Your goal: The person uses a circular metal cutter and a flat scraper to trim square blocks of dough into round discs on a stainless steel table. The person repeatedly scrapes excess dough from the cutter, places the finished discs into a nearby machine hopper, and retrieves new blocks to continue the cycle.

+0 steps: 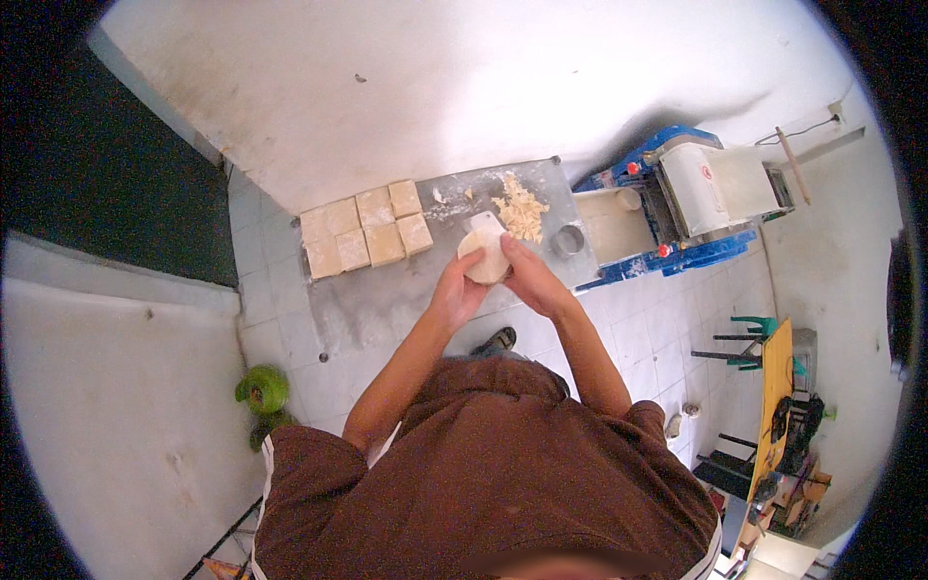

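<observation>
A round, flat, pale disc of dough [482,255] is held up in front of me between both hands. My left hand [461,286] grips its left edge with the thumb on its face. On the other side my right hand [531,275] pinches the right edge, thumb on top; the fingers beneath are hidden. Just beyond the disc a white flat piece [484,222], perhaps a scraper, lies on the grey metal table [362,300]. Shredded dough scraps [520,206] are heaped behind it. A round metal ring or cup [567,240] stands right of my hands.
Square blocks of pale dough [358,227] sit in rows on the table's left part. At the right stands a blue and white roller machine [691,188]. Green gas cylinders [262,390] are on the floor at left. A yellow table [773,406] is at far right.
</observation>
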Available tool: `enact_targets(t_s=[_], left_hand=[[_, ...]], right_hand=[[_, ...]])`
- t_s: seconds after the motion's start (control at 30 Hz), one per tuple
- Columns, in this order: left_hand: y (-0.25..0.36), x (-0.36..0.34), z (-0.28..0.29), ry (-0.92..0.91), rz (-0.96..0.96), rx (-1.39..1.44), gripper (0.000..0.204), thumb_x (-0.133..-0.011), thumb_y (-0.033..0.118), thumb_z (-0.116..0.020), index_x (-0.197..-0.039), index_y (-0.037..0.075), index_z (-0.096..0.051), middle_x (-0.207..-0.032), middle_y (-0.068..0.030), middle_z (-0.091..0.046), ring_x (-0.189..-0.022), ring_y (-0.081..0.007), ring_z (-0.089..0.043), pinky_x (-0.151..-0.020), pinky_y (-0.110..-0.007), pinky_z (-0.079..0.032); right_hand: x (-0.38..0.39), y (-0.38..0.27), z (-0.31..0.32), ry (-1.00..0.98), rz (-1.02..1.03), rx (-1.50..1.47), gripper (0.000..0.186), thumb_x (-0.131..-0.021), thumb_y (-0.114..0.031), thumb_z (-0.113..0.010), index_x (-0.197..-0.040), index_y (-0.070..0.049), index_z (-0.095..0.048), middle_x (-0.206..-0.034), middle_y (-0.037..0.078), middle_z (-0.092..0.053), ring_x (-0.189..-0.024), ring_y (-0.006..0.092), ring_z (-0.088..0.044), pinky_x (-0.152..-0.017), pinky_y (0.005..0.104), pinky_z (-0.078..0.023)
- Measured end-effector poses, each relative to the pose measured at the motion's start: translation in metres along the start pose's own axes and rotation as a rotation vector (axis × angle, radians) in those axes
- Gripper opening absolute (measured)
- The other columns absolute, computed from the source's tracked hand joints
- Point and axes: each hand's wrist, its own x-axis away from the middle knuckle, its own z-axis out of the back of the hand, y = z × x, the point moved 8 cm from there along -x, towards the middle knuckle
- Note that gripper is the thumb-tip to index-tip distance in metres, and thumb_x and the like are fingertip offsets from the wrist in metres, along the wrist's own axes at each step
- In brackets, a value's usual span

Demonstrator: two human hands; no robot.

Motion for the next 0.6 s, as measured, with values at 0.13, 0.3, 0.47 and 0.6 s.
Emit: enact_targets(t_s=[0.13,0.3,0.47,0.6], left_hand=[[-0.005,0.022,0.013,0.072,0.042,0.018,0.042,-0.103,0.022,-0.059,-0.141,0.005,-0.053,-0.142,-0.0117,-0.060,-0.130,-0.0292,-0.058,-0.115,-0.046,-0.045],[0.000,0.041,0.003,0.025,0.109,0.170,0.046,-0.109,0.036,-0.046,-0.145,0.007,-0.051,-0.145,-0.0105,-0.058,-0.133,-0.0315,-0.056,-0.113,-0.049,-0.045],[0.006,0.060,-0.005,0.130,0.180,-0.008,0.053,-0.111,0.046,-0.038,-0.148,0.010,-0.047,-0.145,-0.0085,-0.060,-0.133,-0.0282,-0.057,-0.112,-0.048,-0.045],[0.009,0.062,-0.010,0.098,0.157,-0.066,0.052,-0.112,0.046,-0.038,-0.149,0.011,-0.046,-0.145,-0.0070,-0.059,-0.132,-0.0263,-0.057,-0.109,-0.048,-0.047]], right_hand=[[0.014,-0.025,0.004,0.069,0.228,0.721,0.055,-0.108,-0.036,-0.055,-0.145,0.004,-0.050,-0.150,0.024,-0.051,-0.139,0.0347,-0.050,-0.113,0.0424,-0.042],[0.027,-0.044,-0.015,-0.067,0.322,0.724,0.074,-0.094,-0.029,-0.076,-0.153,-0.002,-0.040,-0.155,0.026,-0.042,-0.141,0.0417,-0.046,-0.116,0.0461,-0.039],[0.043,-0.057,-0.052,-0.321,0.631,1.085,0.105,-0.077,-0.029,-0.089,-0.160,-0.009,-0.028,-0.155,0.024,-0.041,-0.144,0.0442,-0.042,-0.118,0.0488,-0.039],[0.037,-0.047,-0.052,-0.394,0.439,1.103,0.105,-0.075,-0.027,-0.090,-0.160,-0.011,-0.030,-0.151,0.024,-0.043,-0.143,0.0450,-0.041,-0.117,0.0489,-0.042]])
